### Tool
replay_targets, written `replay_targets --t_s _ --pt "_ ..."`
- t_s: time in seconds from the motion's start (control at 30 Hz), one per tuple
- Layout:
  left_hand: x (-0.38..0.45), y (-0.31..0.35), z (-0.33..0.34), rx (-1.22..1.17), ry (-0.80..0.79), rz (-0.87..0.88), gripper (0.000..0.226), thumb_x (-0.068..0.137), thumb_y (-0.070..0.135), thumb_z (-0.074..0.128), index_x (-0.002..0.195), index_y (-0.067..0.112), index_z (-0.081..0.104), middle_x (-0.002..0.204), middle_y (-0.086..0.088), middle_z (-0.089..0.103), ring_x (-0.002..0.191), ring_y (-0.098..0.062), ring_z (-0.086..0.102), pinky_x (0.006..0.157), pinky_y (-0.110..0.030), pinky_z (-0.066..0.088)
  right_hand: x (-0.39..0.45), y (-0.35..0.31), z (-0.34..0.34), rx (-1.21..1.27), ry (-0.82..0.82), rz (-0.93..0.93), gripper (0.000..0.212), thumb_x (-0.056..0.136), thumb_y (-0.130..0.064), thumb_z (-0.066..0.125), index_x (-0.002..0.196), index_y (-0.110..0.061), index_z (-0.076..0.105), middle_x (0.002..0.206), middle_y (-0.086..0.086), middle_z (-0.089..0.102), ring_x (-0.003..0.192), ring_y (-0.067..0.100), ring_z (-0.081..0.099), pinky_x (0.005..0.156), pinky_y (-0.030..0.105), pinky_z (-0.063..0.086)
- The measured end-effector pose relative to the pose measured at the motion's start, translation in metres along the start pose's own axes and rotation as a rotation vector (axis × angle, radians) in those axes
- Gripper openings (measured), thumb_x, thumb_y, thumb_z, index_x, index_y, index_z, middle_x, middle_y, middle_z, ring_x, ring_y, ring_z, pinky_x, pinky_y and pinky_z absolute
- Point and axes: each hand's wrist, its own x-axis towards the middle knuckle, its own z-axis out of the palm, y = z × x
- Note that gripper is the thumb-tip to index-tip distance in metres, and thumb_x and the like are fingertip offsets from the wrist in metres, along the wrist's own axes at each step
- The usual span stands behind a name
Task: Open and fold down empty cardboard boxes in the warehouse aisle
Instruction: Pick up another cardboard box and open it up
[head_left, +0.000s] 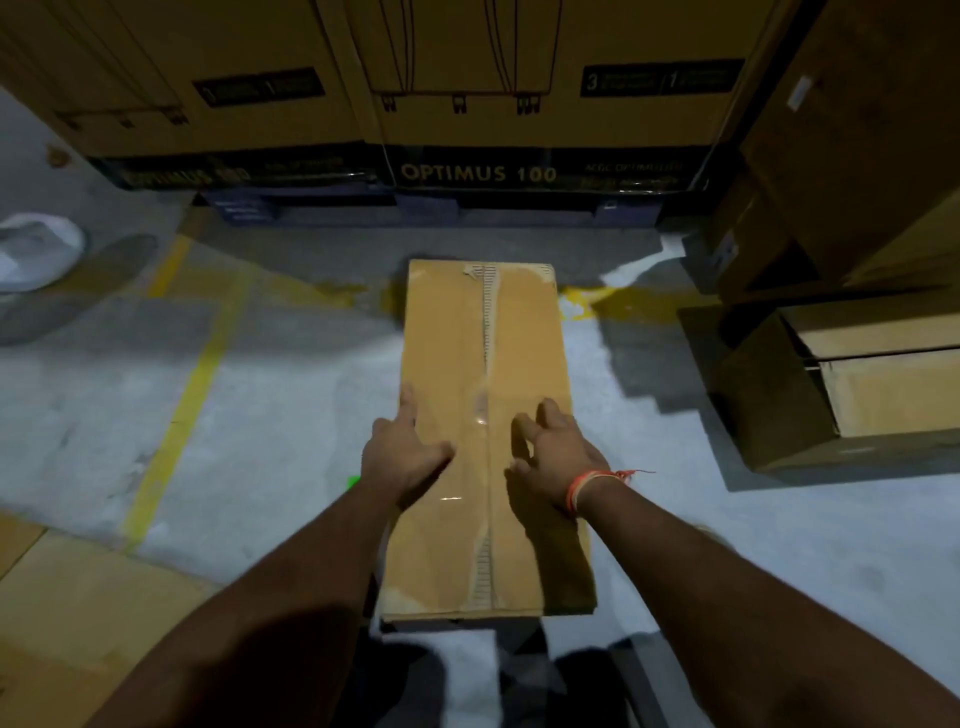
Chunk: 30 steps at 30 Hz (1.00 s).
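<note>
One sealed box (485, 441), nothing folded yet.
Left hand (402, 457) flat on top, right hand (558, 452) half-curled there, neither gripping.

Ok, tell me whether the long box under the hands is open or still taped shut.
Still shut. The long box has both top flaps lying flat and meeting at the centre seam, with clear tape running along it. Both hands rest on top.

Dim, soft blur, wide-angle bend at edges, tape glare, hard shadows w/ overhead light.
</note>
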Motion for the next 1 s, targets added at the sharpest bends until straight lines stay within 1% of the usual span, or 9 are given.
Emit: replay_targets --t_s 0.1,0.2,0.37,0.47,0.53,0.67,0.83,0.9,1.0 --pt "-0.005 0.024 -0.006 -0.425 0.105 0.024 0.08 0.1 0.046 0.057 0.163 0.032 0.009 0.105 -0.004 0.075 0.098 -0.027 0.072 0.096 -0.042 0.055 -0.007 -0.018 -0.012 0.175 0.158 -0.035 0.07 0.1 -0.054 0.041 0.158 -0.021 0.019 0.16 0.014 0.028 0.145 0.035 0.03 0.117 0.048 0.033" --pt "-0.015 0.043 0.005 -0.485 0.052 0.009 0.062 0.104 0.04 0.053 0.158 0.02 0.032 0.12 0.003 0.067 0.111 -0.022 0.066 0.096 -0.029 0.047 -0.017 -0.016 -0.024 0.282 0.282 0.043 0.082 0.096 -0.066 0.036 0.16 -0.021 0.011 0.158 0.014 0.031 0.143 0.035 0.033 0.115 0.047 0.035" --pt "-0.01 0.04 0.053 -0.433 -0.065 -0.327 0.085 0.087 0.057 0.07 0.147 0.005 0.038 0.144 -0.021 0.048 0.129 -0.041 0.051 0.1 -0.042 0.049 -0.037 0.036 -0.026 0.239 0.17 0.278 0.104 0.087 -0.048 0.067 0.156 -0.043 -0.011 0.164 0.017 0.002 0.148 0.043 0.02 0.116 0.053 0.034" --pt "-0.009 0.048 0.078 -0.679 -0.323 -0.313 0.085 0.077 0.055 0.081 0.139 0.003 0.054 0.122 -0.017 0.07 0.109 -0.035 0.07 0.097 -0.044 0.054 -0.038 0.067 -0.03 0.229 0.136 0.334 0.11 0.084 -0.039 0.073 0.152 -0.054 -0.012 0.163 0.017 -0.002 0.144 0.044 0.025 0.115 0.052 0.035" --pt "-0.006 0.056 0.091 -0.758 -0.372 -0.261 0.073 0.071 0.052 0.086 0.126 0.009 0.065 0.108 -0.013 0.076 0.095 -0.032 0.074 0.091 -0.051 0.059 -0.034 0.084 -0.033 0.291 0.121 0.343 0.113 0.08 -0.037 0.076 0.15 -0.058 -0.01 0.159 0.013 0.005 0.138 0.042 0.033 0.113 0.053 0.04" --pt "-0.011 0.085 0.085 -0.763 -0.238 -0.273 0.087 0.048 0.058 0.085 0.118 0.011 0.064 0.102 -0.009 0.075 0.09 -0.031 0.073 0.084 -0.048 0.061 -0.028 0.101 -0.042 0.416 0.169 0.327 0.115 0.074 -0.039 0.081 0.152 -0.056 -0.002 0.152 0.01 0.018 0.131 0.04 0.045 0.11 0.049 0.045" --pt "-0.039 0.115 0.015 -0.393 0.153 -0.337 0.063 0.071 0.053 0.066 0.118 0.014 0.051 0.105 -0.009 0.067 0.084 -0.034 0.068 0.06 -0.03 0.053 -0.013 0.084 -0.044 0.658 0.124 0.169 0.112 0.072 -0.057 0.083 0.156 -0.051 0.009 0.148 0.003 0.03 0.129 0.027 0.049 0.115 0.042 0.037" --pt "-0.051 0.116 -0.016 -0.267 0.221 -0.274 0.066 0.072 0.058 0.062 0.121 0.016 0.05 0.112 -0.01 0.066 0.094 -0.036 0.066 0.073 -0.035 0.054 0.0 0.076 -0.037 0.811 0.079 0.132 0.109 0.066 -0.076 0.075 0.152 -0.058 0.011 0.153 0.0 0.035 0.136 0.024 0.045 0.118 0.048 0.033" --pt "-0.064 0.113 -0.037 -0.204 0.193 -0.033 0.061 0.077 0.062 0.064 0.124 0.025 0.056 0.116 0.0 0.066 0.107 -0.031 0.063 0.084 -0.036 0.05 0.021 0.073 -0.031 0.84 0.049 0.191 0.101 0.076 -0.091 0.041 0.158 -0.034 0.027 0.162 0.004 0.031 0.147 0.025 0.032 0.123 0.046 0.023"
